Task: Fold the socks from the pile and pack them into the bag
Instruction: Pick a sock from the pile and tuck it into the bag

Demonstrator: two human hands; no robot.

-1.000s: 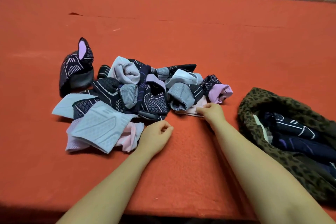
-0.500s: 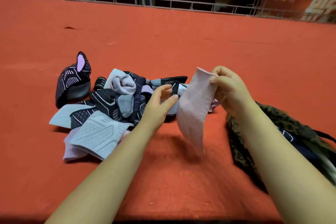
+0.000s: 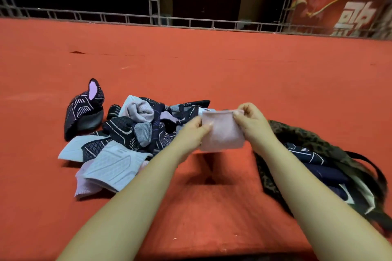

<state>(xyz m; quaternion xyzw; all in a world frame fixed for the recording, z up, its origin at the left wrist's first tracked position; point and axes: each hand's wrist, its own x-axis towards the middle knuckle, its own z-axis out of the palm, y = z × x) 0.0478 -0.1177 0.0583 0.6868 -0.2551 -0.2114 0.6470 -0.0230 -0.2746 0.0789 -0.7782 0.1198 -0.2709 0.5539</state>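
Two bare hands hold a pale pink sock folded into a squarish pad above the red felt tabletop, its longer side running left to right. The left hand pinches its left edge, the right hand its upper right corner. A pile of socks, navy, grey and lilac, lies just left of the hands; a leopard-print bag with dark socks inside sits open at right, near the table's near edge. Bare felt stretches well beyond to a metal rail along the far edge.
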